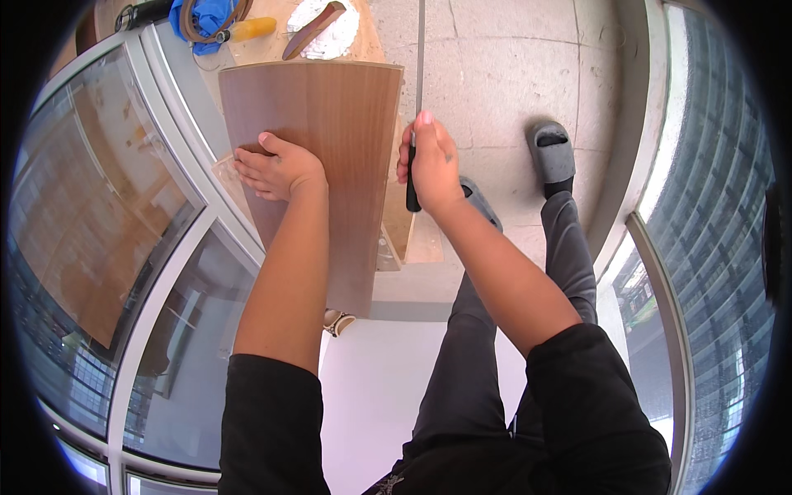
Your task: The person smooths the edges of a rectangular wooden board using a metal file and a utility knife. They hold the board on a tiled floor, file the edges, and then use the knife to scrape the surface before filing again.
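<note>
A wood-grain board (359, 154) with pale edges lies before me over a wooden support. My left hand (281, 167) rests palm down on its left part, holding nothing. Just beyond the board's right edge, my right hand (435, 164) is closed around the black handle (413, 185) of a tool. The tool's long, narrow metal blade (421, 55) points away from me and runs past the top of the view; its exact kind cannot be told. My thumb lies along the top of the grip.
Beyond the board are a yellow-handled tool (250, 29), a brown wooden piece (314, 30) on white material (337, 37), and blue material (201, 21) with a brown coil. A framed glass panel (176, 297) stands close on the left, a ledge and window (711, 204) on the right.
</note>
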A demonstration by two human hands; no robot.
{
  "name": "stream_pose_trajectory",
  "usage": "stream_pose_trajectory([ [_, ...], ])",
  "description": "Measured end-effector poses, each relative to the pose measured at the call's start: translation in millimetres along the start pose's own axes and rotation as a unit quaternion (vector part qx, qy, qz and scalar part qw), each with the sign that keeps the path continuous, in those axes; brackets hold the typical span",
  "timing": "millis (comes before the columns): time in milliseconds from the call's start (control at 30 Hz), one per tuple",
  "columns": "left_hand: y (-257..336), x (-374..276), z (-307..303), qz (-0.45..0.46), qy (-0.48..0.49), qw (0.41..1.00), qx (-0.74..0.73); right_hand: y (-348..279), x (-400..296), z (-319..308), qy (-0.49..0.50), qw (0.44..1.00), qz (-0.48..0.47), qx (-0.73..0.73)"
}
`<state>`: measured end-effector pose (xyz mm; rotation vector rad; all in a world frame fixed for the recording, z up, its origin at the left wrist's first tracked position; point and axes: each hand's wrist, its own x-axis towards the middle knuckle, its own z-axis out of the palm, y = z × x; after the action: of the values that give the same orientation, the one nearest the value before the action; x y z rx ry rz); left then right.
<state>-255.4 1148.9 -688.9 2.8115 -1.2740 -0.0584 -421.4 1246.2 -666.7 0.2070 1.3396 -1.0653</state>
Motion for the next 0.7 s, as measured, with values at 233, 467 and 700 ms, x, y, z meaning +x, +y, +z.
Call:
stream_pose_trajectory([
  [233, 0.7, -1.6, 0.9, 0.007, 0.000, 1.000, -0.011, 17.5, 0.8, 2.2, 0.013, 1.000, -0.003, -0.011],
  [467, -1.0, 0.5, -2.5, 0.003, 0.005, 1.000, 0.004, 7.8, -0.1, -7.9, 0.022, 1.000, 0.001, 0.012],
  [700, 6.1, -4.9, 0.2, 0.000, -0.003, 1.000, -0.002, 30.3, 4.9, -0.6, 0.015, 0.996, -0.058, -0.066],
])
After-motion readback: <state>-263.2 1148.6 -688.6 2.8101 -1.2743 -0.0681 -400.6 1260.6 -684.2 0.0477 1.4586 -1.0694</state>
